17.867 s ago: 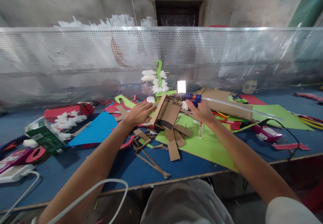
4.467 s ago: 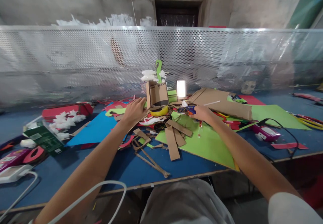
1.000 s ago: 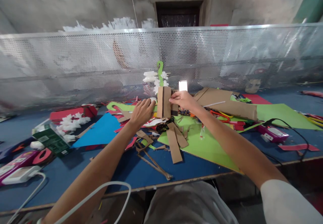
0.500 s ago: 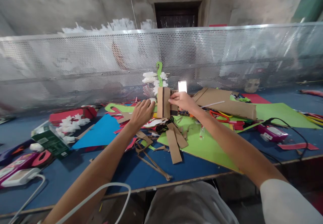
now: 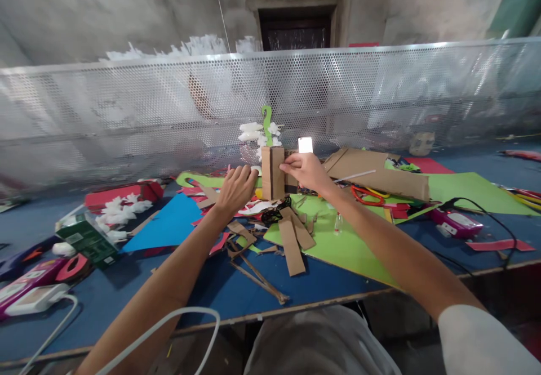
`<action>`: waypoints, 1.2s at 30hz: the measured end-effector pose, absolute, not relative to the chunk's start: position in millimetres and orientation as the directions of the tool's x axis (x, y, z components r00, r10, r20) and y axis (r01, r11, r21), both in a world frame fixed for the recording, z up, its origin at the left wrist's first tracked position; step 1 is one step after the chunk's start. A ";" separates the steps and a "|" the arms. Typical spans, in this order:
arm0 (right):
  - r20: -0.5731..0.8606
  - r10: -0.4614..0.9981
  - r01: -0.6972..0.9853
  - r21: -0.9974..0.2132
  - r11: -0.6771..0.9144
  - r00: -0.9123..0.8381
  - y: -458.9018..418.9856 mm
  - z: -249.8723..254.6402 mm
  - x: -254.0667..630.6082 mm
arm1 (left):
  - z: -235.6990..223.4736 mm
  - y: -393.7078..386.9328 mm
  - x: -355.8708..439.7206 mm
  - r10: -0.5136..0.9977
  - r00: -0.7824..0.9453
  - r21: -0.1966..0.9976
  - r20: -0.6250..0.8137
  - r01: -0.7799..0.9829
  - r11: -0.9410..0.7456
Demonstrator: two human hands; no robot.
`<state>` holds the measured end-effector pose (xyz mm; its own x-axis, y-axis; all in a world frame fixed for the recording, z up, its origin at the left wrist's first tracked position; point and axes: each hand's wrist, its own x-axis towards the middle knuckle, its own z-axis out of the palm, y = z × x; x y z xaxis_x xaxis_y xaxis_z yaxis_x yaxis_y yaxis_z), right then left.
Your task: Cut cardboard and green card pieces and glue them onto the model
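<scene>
A small cardboard box stands upright in the middle of the blue table, with a plain cardboard strip set upright across its front. My right hand pinches the strip's right edge between thumb and fingers. At the box's left side is my left hand, fingers curled and fingertips close against the cardboard; the thumb is hidden. Directly behind the box rises a green hook-shaped stem with white paper flowers. Beneath my right forearm a pale glue stick shows; the glue gun itself is hidden.
Loose cardboard strips and twigs lie in front. A green sheet spreads right, a blue sheet left. A green carton stands left. A lit phone stands behind. A white cable crosses my left forearm.
Earlier my right hand held a blue glue gun at the box. Since then it has let go, and a strip from the front pile now stands on the box. Over the last second, hands barely moved.
</scene>
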<state>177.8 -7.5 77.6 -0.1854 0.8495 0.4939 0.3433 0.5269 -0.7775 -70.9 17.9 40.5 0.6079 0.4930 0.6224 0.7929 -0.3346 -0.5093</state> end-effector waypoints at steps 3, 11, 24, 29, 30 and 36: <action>0.512 0.844 0.336 -0.775 0.535 -0.161 -11.6 79.7 175.1 | 39.3 19.5 -71.1 0.470 0.618 -0.530 0.630 0.785 -0.321; 0.516 0.840 0.340 -0.769 0.541 -0.167 -9.6 77.5 177.1 | 35.4 22.0 -69.7 0.469 0.619 -0.538 0.630 0.784 -0.311; 0.485 0.856 0.352 -0.782 0.515 -0.177 -8.7 77.3 180.5 | 34.8 21.2 -66.6 0.492 0.605 -0.493 0.626 0.796 -0.351; 0.443 0.865 0.390 -0.772 0.501 -0.234 -10.3 74.4 179.8 | 35.0 21.8 -66.3 0.509 0.586 -0.497 0.630 0.809 -0.315; 0.446 0.864 0.396 -0.768 0.503 -0.233 -10.8 74.7 179.3 | 35.2 21.6 -66.3 0.510 0.587 -0.499 0.629 0.808 -0.314; 0.523 0.826 0.406 -0.721 0.561 -0.213 -11.4 75.8 178.4 | 33.7 23.3 -65.7 0.528 0.586 -0.484 0.615 0.809 -0.334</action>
<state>178.4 -11.4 75.8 -0.2126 0.8256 0.5226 0.4062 0.5611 -0.7212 -65.7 23.3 33.7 0.5858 0.5278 0.6151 0.8089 -0.3336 -0.4841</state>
